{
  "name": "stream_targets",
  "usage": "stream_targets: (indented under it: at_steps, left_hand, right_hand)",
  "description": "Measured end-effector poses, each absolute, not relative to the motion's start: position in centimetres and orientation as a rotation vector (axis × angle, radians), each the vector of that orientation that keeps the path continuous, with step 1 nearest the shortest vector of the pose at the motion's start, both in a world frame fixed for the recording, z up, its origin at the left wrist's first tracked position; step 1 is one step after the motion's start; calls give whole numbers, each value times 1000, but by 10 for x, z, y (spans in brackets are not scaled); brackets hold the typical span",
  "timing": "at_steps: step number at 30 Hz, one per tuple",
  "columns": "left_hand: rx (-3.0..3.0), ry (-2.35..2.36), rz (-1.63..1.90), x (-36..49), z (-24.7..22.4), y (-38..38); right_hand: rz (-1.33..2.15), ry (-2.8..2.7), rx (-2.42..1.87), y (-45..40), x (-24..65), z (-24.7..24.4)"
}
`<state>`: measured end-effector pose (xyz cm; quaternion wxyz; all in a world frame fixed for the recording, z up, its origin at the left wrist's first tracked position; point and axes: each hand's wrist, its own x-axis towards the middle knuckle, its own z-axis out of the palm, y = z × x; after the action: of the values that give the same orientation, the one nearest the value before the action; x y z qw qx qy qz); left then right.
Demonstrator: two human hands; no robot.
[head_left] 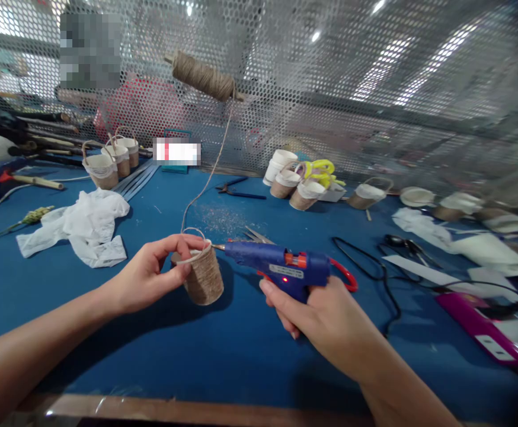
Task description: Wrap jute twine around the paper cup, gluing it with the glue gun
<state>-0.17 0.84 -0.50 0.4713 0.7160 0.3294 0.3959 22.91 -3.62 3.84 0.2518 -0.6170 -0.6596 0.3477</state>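
1. Twine-wrapped brown cup [204,279], tilted over the blue table [152,362] left of centre; its white inside is mostly hidden.
2. Far left: three brown cups [106,179] with white linings and looped handles, overlapping.
3. Left hand [154,270], pinching the twine-wrapped cup's rim.
4. Blue glue gun [259,255], nozzle at that rim; right hand [325,314] clamped round its grip.
5. Far right: blurred, white-lined cups [458,205], contents indistinct.

Over bench [250,367] middle, we hold cup [205,281] in left hand [159,270], glue gun [263,258] in right hand [330,317], nozzle [218,247] at cup's rim. Scissors [261,236] just behind gun. Toward bench's left edge: cloth [92,222], three cups [103,172] behind it. Near back edge: pliers [243,194], cup cluster [303,198] right of them, spool [203,76] above. Toward right edge: power strip [467,314].
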Motion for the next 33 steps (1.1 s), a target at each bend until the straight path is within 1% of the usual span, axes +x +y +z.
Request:
stream_targets:
  at_steps: [4, 10, 17, 24, 33]
  left_hand:
    - [1750, 806, 965, -1, -5, 8]
    - [1768, 814, 967, -1, -5, 9]
    - [1768, 798, 968, -1, -4, 8]
    - [1760, 790, 983, 0, -4, 9]
    - [1749, 771, 979, 1, -3, 8]
  right_hand:
    - [931, -1732, -1651, -39, 226, 38]
    - [933, -1810, -1611, -34, 229, 35]
    - [941, -1703, -1622, -41, 225, 37]
    - [1003, -1773, -1574, -37, 229, 36]
    - [951, -1677, -1698, -48, 219, 43]
